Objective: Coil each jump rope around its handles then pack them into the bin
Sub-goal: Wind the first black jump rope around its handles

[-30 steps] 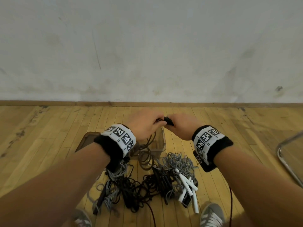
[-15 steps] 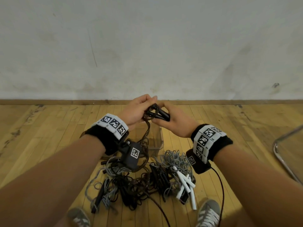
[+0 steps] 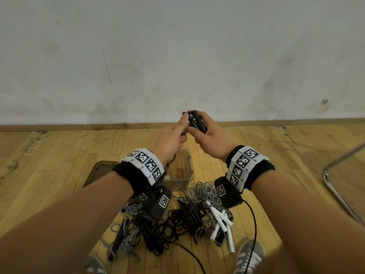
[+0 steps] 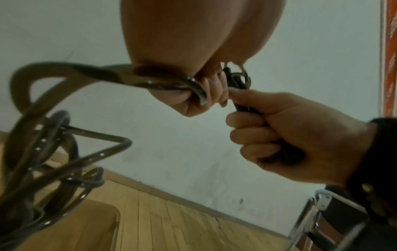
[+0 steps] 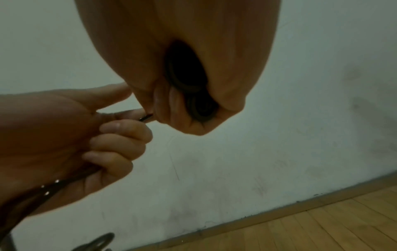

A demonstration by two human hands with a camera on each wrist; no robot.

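Jump rope handles [image 3: 196, 122], black, paired, clasped in right hand [image 3: 209, 138] above clear bin [image 3: 182, 171], left hand [image 3: 170, 140] pinched on cord [image 4: 64, 79] beside them, remaining ropes [image 3: 177, 218] heaped on floor [image 3: 59, 155].

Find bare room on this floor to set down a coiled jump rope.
Free: the floorboards between the baseboard and the clear bin, and the floor left of the bin. Crowded: the rope pile between bin and shoes.
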